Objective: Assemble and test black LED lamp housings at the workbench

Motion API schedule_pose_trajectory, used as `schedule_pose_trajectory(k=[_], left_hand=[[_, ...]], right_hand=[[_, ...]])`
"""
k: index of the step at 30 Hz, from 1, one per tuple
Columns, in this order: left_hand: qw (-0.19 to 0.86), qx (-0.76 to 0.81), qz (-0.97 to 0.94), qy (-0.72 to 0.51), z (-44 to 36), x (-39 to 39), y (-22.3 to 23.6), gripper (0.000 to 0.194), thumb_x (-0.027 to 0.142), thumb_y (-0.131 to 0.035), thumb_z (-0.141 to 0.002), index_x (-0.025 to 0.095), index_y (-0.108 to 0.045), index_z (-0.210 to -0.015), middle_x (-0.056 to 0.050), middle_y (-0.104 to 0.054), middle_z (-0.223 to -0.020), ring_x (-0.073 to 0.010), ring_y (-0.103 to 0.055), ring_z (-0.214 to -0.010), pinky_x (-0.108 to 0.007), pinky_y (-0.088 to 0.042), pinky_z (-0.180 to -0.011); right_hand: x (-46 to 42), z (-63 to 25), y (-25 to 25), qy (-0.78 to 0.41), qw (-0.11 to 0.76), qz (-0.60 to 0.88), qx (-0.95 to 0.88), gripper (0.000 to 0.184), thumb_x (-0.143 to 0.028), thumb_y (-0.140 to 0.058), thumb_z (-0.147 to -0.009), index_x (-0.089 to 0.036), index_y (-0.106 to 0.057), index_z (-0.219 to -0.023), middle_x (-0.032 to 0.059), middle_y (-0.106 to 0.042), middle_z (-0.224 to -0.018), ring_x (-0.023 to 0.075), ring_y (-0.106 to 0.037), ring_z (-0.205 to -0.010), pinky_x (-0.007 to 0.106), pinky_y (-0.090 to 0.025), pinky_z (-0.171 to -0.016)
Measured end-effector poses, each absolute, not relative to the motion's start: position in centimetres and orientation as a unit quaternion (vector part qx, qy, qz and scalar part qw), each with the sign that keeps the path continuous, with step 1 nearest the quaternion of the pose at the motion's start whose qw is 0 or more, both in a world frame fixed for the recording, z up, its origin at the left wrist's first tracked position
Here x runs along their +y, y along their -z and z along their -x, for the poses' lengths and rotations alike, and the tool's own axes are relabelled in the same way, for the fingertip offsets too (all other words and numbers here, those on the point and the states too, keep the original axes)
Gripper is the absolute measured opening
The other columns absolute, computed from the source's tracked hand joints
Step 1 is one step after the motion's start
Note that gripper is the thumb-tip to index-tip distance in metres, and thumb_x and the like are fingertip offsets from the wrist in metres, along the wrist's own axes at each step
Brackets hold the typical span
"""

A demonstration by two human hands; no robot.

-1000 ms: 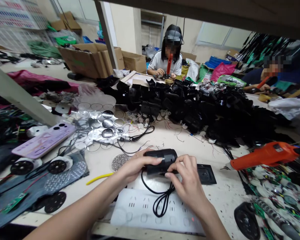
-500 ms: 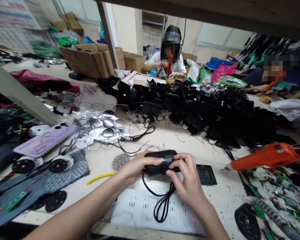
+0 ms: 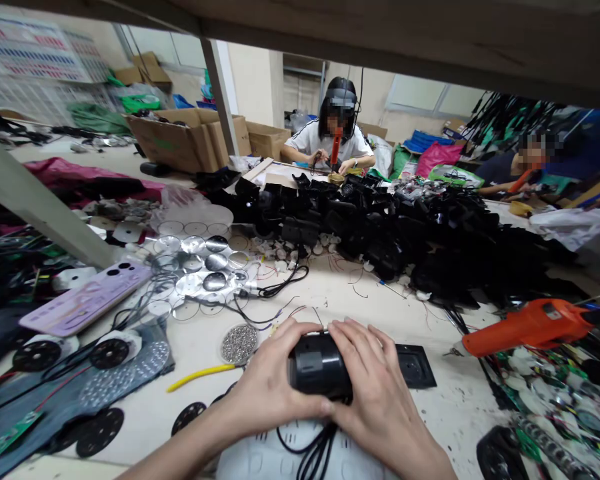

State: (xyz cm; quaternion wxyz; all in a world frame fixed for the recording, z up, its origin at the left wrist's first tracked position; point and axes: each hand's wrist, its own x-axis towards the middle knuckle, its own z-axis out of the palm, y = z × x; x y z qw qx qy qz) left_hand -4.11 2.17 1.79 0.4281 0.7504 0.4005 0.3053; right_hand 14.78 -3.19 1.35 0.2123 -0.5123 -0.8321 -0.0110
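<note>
Between both hands is a rounded black plastic housing (image 3: 320, 363), lying on its side low over the bench. My left hand (image 3: 270, 390) grips its left end, thumb along the near side and fingers over the top. My right hand (image 3: 375, 380) wraps the right end, with its fingers laid across the top; that end is mostly hidden. A bundled black cable (image 3: 317, 450) hangs below the housing, over a white power strip (image 3: 255, 457). Just right of my right hand lies a flat black rectangular part (image 3: 417, 365). Left of the hands are a round dish of small screws (image 3: 239, 343) and a yellow-handled tool (image 3: 200, 377).
An orange electric screwdriver (image 3: 530, 327) lies at right above circuit parts (image 3: 555, 400). Black plastic shells (image 3: 380, 227) are heaped behind. At left are clear discs (image 3: 195, 267) and a purple phone (image 3: 87, 297). A shelf beam (image 3: 380, 47) crosses overhead. Two people work opposite.
Both hands have shifted closer around the housing; my right hand has gone from fingertip contact at its end to a full wrap. The view has tilted slightly, and the cable hangs lower in it.
</note>
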Motion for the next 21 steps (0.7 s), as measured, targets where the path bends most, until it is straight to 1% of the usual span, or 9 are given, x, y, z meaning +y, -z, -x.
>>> schedule_pose_trajectory(k=[3,6,8,11,13,17,19,21], left_hand=[[0.389,0.389,-0.778,-0.302,4.4,1.5,-2.3,0.076,0.049,-0.085,-0.053,0.022,-0.056,-0.118,-0.006,-0.06,-0.102,-0.0266,-0.06,-0.093,-0.04,-0.05,-0.083],[0.369,0.379,-0.794,-0.301,4.5,1.2,-2.4,0.075,0.048,-0.084,-0.056,0.022,-0.055,-0.12,-0.006,-0.06,-0.1,-0.0252,-0.06,-0.092,-0.038,-0.051,-0.082],[0.362,0.376,-0.795,-0.308,4.4,1.0,-2.3,0.075,0.047,-0.085,-0.055,0.022,-0.055,-0.118,-0.005,-0.06,-0.099,-0.025,-0.06,-0.091,-0.038,-0.051,-0.081],[0.36,0.385,-0.787,-0.322,4.2,0.7,-1.9,0.072,0.04,-0.087,-0.05,0.021,-0.055,-0.112,-0.005,-0.061,-0.1,-0.0262,-0.061,-0.093,-0.038,-0.051,-0.082],[0.363,0.392,-0.778,-0.332,4.2,0.5,-1.6,0.07,0.039,-0.087,-0.05,0.021,-0.055,-0.109,-0.006,-0.062,-0.101,-0.0263,-0.061,-0.093,-0.039,-0.051,-0.082],[0.39,0.386,-0.763,-0.342,4.2,0.6,-1.1,0.071,0.045,-0.086,-0.052,0.021,-0.055,-0.111,-0.006,-0.062,-0.104,-0.0252,-0.061,-0.095,-0.038,-0.051,-0.086],[0.407,0.398,-0.756,-0.322,4.3,1.0,-0.8,0.071,0.042,-0.085,-0.054,0.02,-0.054,-0.114,-0.008,-0.061,-0.109,-0.0261,-0.061,-0.099,-0.039,-0.05,-0.089],[0.407,0.429,-0.751,-0.292,4.3,1.5,-0.4,0.072,0.035,-0.083,-0.056,0.019,-0.053,-0.119,-0.011,-0.061,-0.115,-0.0284,-0.059,-0.104,-0.042,-0.049,-0.092]], right_hand=[[-3.5,-14.2,-1.7,0.031,0.239,0.511,-0.825,0.072,-0.031,-0.069,-0.078,-0.011,-0.038,-0.14,0.0129,-0.055,-0.131,0.0261,-0.044,-0.124,0.043,-0.022,-0.11],[-3.7,-13.8,-1.8,0.047,0.256,0.509,-0.821,0.07,-0.039,-0.071,-0.078,-0.012,-0.044,-0.136,0.0106,-0.059,-0.123,0.0258,-0.048,-0.115,0.041,-0.025,-0.106],[-3.7,-13.7,-1.8,0.057,0.26,0.51,-0.818,0.068,-0.045,-0.069,-0.078,-0.013,-0.047,-0.135,0.009,-0.06,-0.12,0.0259,-0.049,-0.11,0.039,-0.028,-0.102],[-3.6,-13.7,-1.7,0.075,0.262,0.508,-0.817,0.064,-0.049,-0.066,-0.079,-0.013,-0.051,-0.13,0.0082,-0.062,-0.116,0.0258,-0.049,-0.104,0.039,-0.03,-0.099],[-3.5,-13.7,-1.7,0.085,0.26,0.499,-0.822,0.061,-0.048,-0.065,-0.079,-0.013,-0.052,-0.127,0.0084,-0.063,-0.115,0.0257,-0.05,-0.103,0.039,-0.031,-0.098],[-2.8,-13.8,-0.9,0.116,0.259,0.494,-0.822,0.051,-0.042,-0.06,-0.083,-0.013,-0.053,-0.124,0.0095,-0.066,-0.111,0.027,-0.052,-0.101,0.042,-0.032,-0.094],[-2.0,-13.8,0.0,0.126,0.25,0.498,-0.821,0.047,-0.037,-0.058,-0.082,-0.014,-0.054,-0.123,0.0103,-0.067,-0.11,0.0283,-0.054,-0.1,0.044,-0.033,-0.092],[-1.0,-13.7,1.2,0.128,0.239,0.493,-0.827,0.046,-0.031,-0.058,-0.079,-0.015,-0.054,-0.122,0.0106,-0.068,-0.11,0.0292,-0.055,-0.1,0.045,-0.035,-0.09]])
